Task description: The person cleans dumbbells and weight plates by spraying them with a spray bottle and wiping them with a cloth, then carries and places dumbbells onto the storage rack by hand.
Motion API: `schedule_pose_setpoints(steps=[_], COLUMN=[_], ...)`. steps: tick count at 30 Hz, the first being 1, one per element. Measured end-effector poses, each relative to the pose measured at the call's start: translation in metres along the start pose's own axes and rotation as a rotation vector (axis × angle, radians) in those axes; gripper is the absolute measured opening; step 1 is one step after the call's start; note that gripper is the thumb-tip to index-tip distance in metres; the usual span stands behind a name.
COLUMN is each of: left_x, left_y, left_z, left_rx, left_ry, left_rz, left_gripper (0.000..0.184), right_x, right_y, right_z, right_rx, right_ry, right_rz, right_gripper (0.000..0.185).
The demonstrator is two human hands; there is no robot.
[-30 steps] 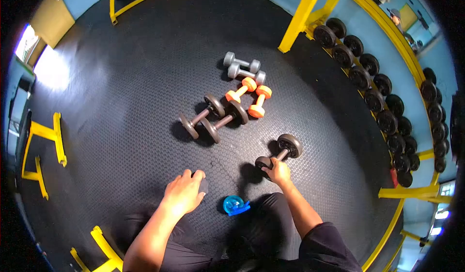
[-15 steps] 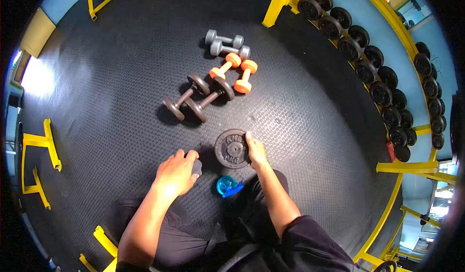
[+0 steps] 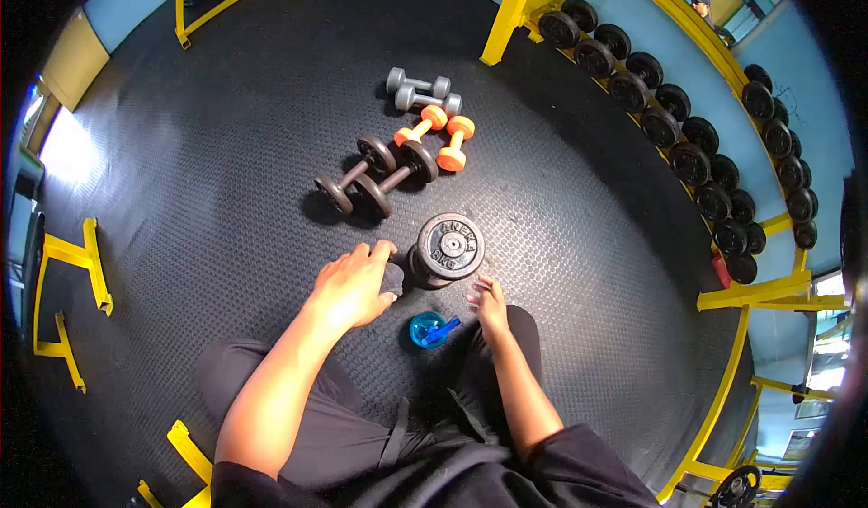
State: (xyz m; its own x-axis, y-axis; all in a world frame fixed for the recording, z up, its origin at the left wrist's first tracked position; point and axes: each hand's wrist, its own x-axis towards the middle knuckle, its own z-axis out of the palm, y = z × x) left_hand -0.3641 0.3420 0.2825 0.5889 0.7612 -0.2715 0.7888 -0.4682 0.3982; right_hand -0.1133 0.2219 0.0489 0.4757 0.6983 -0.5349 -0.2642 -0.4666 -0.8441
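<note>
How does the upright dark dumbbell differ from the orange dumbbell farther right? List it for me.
Colour: the upright dumbbell is dark, while the orange dumbbell is bright orange.
Pose: the upright dumbbell stands on one end; the orange dumbbell lies on its side.
Place: the upright dumbbell is near the right hand; the orange dumbbell is farther off.
Shared: both rest on the black floor.

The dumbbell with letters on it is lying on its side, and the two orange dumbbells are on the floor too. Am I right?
Not quite: the head view shows the lettered dumbbell standing upright on one end. The two orange dumbbells are indeed on the floor.
</note>
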Motion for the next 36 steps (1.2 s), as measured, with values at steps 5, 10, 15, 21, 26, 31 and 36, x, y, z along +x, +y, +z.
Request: schedule_pose_setpoints(steps=[5,10,15,21,26,31,36], left_x=[-0.005,-0.007,-0.007,-0.011,-0.014,-0.013,-0.014], left_y=[0.004,0.007,0.008,0.002,-0.003,-0.006,-0.007], left_z=[0.010,0.012,0.005,0.007,0.003,0.009,0.015], left_rx=[0.071,0.126,0.139,0.139,0.135,0.110,0.130], left_ry=[-0.044,-0.075,-0.039,-0.058,-0.068,-0.068,-0.093], left_rz=[0.002,-0.009,-0.010,-0.036,-0.034,-0.004,0.009], left_gripper=[0.063,0.066,0.065,0.065,0.061,0.059,0.055], right_x=[-0.054,-0.090,-0.071,-0.043,-0.041,-0.055,-0.056], right_y=[0.062,0.041,0.056,0.068,0.026,-0.026,-0.031], right_z=[-0.014,0.031,0.044,0.054,0.041,0.030,0.021], right_rx=[-0.790,-0.885,-0.869,-0.507,0.136,0.005,-0.262], right_ry=[-0.128,0.082,0.114,0.144,-0.190,-0.185,-0.185], right_rz=[-0.306,-0.257,-0.480,-0.534,-0.208,-0.220,-0.163], right_gripper=[0.098,0.131,0.097,0.079,0.057,0.038,0.034])
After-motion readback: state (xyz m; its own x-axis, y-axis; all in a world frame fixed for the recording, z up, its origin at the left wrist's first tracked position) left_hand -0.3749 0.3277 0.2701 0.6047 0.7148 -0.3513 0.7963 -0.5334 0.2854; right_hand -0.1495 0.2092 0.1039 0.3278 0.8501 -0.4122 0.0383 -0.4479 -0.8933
